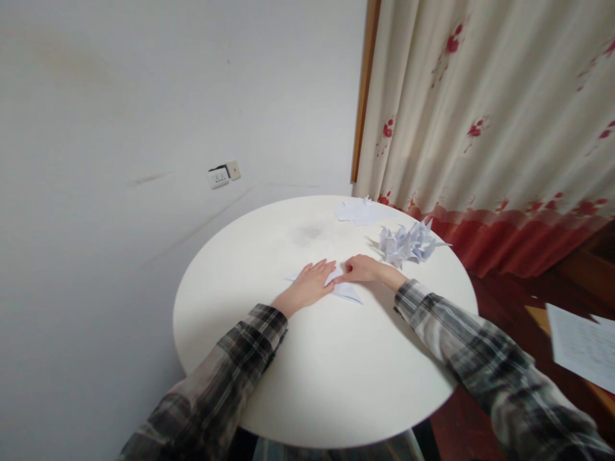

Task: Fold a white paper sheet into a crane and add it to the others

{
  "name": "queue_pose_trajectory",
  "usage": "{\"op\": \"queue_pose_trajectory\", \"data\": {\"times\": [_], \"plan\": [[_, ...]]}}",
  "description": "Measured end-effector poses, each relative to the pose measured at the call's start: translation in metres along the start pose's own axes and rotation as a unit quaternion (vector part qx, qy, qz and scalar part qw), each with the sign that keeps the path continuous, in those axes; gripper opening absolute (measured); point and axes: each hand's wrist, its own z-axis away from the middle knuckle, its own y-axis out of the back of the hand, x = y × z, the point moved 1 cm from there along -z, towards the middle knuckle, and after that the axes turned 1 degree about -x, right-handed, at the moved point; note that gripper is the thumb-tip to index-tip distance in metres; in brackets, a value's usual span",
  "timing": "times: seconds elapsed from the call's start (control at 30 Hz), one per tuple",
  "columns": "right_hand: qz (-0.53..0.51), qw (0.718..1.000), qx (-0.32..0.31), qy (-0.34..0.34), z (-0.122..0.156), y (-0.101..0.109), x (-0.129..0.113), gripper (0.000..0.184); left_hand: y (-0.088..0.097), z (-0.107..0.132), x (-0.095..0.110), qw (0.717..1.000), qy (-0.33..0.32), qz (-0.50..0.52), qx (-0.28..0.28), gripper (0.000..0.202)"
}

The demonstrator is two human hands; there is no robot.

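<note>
White, thin folded paper with straight edges and sharp corners lies flat on the round white table, near its middle; your hands hide much of its outline. It lies beneath your left hand, which is spread palm down with fingers extended, and extends to the fingertips of your right hand. Your right hand is curled, its fingertips at the paper; whether they pinch or only press it, you cannot tell. One pointed corner shows to the left of your left hand, another to the right and nearer; the visible long axis runs left to right, slanting nearer at the right. Far right stands a cluster of spiky white folded-paper figures.
</note>
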Motion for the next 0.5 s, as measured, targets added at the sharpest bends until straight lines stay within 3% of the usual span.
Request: {"op": "queue_pose_trajectory", "data": {"times": [0.17, 0.5], "plan": [[0.033, 0.999, -0.019, -0.018, -0.001, -0.002, -0.001, 0.063, 0.0, 0.002, 0.003, 1.0, -0.005, -0.012, -0.004, 0.05], [-0.011, 0.998, 0.008, 0.054, 0.002, -0.009, 0.008, 0.05, -0.001, 0.003, -0.009, 1.0, -0.014, 0.007, -0.003, 0.056]]}}
